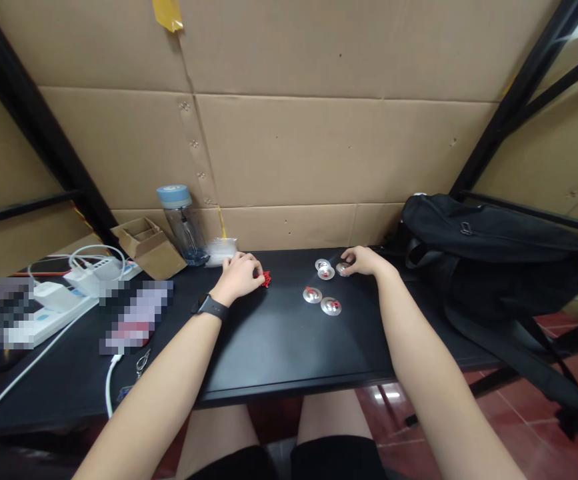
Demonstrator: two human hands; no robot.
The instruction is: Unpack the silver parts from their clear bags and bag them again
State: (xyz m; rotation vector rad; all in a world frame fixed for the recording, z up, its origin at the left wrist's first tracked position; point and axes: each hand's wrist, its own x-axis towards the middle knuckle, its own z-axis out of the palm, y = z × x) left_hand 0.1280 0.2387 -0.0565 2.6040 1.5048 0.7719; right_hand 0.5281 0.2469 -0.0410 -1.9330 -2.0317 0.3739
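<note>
Discs of shiny silver metal (307, 297), the near two bearing red bits (335, 304), lie between our curled left hand (240, 276) at a red stringy pile (267, 280) and half-closed right hand (363, 259) touching another disc (340, 269), grips unclear, work seemingly partway with red pieces left.

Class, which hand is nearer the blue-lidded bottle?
Left. The left hand sits to the bottle's right; the right hand is much farther right, past most metal discs.
</note>
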